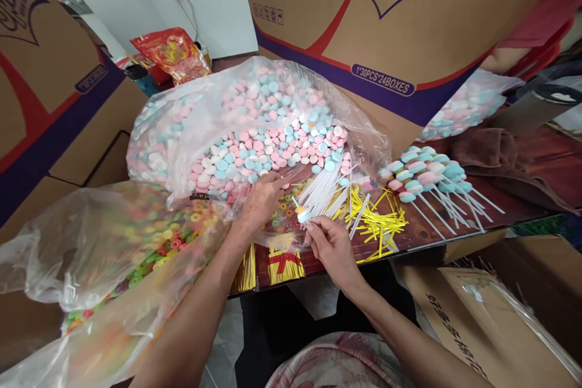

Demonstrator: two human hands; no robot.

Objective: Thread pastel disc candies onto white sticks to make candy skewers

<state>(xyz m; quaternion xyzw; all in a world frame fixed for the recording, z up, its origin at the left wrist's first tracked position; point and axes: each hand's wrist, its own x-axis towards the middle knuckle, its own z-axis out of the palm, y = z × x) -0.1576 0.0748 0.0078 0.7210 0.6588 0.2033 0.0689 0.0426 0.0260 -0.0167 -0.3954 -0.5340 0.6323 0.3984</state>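
Observation:
My right hand (334, 248) pinches a candy stick (303, 214) near the table's front edge. Blue, white and orange pieces show at its tip. My left hand (265, 199) is bent over the near edge of a heap of pink, blue and white candies (273, 148), its fingers closed around what looks like a pale candy at the fingertips. Fruit-coloured ring candies (286, 212) lie between the hands. Just beyond the right hand are loose white sticks (321, 189) and yellow twist ties (379, 221).
Finished candy sticks (427, 173) lie stacked at the right. A clear bag of ring candies (173, 248) spreads at the left. Large cartons (327, 36) stand behind, with an open carton (495, 315) below right. Part of another person shows at far right.

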